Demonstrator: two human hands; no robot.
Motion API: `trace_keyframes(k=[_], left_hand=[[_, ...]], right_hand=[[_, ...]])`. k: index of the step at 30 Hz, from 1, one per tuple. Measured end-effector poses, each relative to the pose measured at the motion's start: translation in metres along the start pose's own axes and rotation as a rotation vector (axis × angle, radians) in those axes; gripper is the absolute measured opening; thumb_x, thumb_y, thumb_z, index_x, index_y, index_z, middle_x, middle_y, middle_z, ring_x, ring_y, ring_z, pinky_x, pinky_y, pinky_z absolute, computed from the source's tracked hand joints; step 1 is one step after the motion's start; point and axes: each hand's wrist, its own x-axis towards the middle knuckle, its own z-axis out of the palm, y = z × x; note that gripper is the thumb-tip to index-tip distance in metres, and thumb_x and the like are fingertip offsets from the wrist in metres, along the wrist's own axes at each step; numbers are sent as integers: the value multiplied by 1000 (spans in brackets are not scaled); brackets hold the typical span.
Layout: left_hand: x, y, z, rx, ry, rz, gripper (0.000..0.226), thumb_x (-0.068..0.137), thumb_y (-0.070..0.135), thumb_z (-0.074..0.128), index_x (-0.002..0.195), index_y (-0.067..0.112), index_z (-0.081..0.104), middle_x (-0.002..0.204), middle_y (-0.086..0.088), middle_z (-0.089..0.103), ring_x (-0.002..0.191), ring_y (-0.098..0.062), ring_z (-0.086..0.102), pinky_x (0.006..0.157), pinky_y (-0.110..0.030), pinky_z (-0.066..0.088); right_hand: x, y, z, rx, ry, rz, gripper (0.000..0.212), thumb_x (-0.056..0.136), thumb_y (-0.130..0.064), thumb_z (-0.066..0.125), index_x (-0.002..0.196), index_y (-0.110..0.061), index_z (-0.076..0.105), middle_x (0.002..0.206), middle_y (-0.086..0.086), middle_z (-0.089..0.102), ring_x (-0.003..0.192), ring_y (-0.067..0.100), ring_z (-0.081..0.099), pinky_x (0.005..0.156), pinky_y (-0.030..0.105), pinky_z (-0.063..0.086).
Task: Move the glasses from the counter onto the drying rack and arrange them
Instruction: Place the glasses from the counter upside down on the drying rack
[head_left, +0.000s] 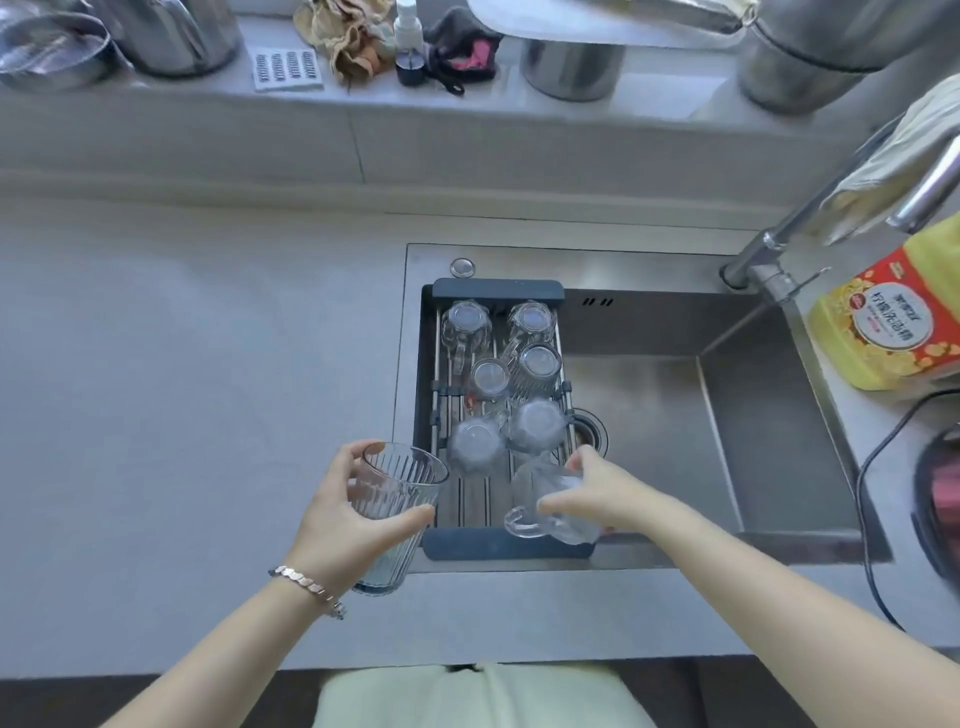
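Note:
A dark-framed drying rack (496, 290) spans the left part of the sink. Several clear glasses stand upside down on it, among them one at the far left (466, 323) and one near the middle (540, 366). My left hand (349, 519) grips a tall ribbed glass (395, 506), upright, at the rack's near left corner, partly over the counter. My right hand (597, 491) holds a clear handled glass (545, 506), tilted, over the rack's near right end.
The steel sink (675, 410) lies to the right of the rack, with a faucet (779, 249) at its far right. A yellow detergent bottle (893, 322) and a black cable (872, 478) sit on the right counter. Pots and cloths line the back ledge. Grey counter (197, 389) stretches left.

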Motion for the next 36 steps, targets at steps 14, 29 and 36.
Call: trace_keyframes(k=[14, 29, 36], left_hand=[[-3, 9, 7, 120, 17, -167, 72, 56, 39, 78, 119, 26, 46, 112, -2, 57, 92, -18, 58, 79, -28, 44], [58, 29, 58, 730, -519, -466, 52, 62, 45, 65, 98, 11, 51, 87, -6, 56, 82, -23, 58, 67, -30, 45], [63, 23, 90, 1161, -412, -233, 68, 71, 34, 65, 128, 17, 32, 124, -7, 47, 106, -27, 57, 78, -34, 48]], right_hand=[[48, -27, 32, -343, 151, 182, 74, 72, -38, 63, 130, -4, 34, 128, 14, 50, 114, 27, 56, 85, 31, 49], [23, 11, 27, -385, 316, -54, 47, 91, -46, 41, 122, -12, 44, 124, 10, 54, 112, 29, 57, 87, 36, 46], [11, 24, 30, -270, 286, -38, 39, 90, -39, 44, 119, -13, 47, 122, 8, 55, 112, 29, 57, 90, 37, 46]])
